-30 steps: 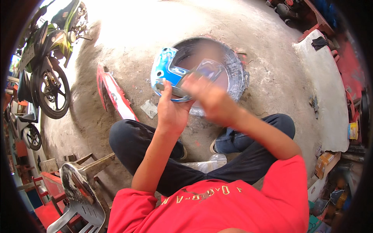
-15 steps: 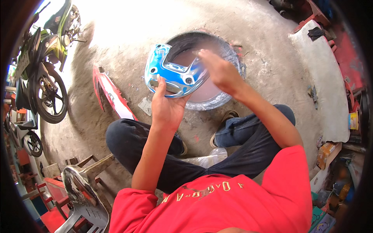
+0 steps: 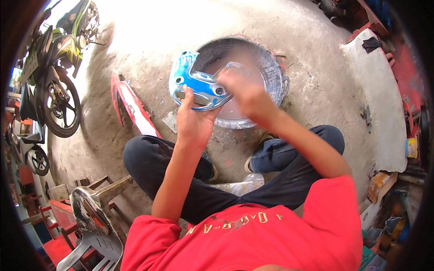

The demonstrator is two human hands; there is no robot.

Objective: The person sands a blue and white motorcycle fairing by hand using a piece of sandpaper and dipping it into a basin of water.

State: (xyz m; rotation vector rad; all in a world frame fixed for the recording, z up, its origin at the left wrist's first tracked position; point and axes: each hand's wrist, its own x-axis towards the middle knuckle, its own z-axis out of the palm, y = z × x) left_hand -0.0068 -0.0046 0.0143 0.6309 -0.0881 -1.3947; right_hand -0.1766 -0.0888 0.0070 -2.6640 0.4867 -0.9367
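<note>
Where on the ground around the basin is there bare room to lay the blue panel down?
Bare concrete lies beyond the basin toward the sunlit floor, and right of it up to the pale slab. Left is crowded: the red panel and scraps. The near side is filled by the person's legs.

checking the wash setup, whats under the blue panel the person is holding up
Below the blue panel sits a round basin holding pale, milky liquid. The panel, left hand and blurred right hand cover its near side; anything lying in the liquid cannot be seen.
</note>
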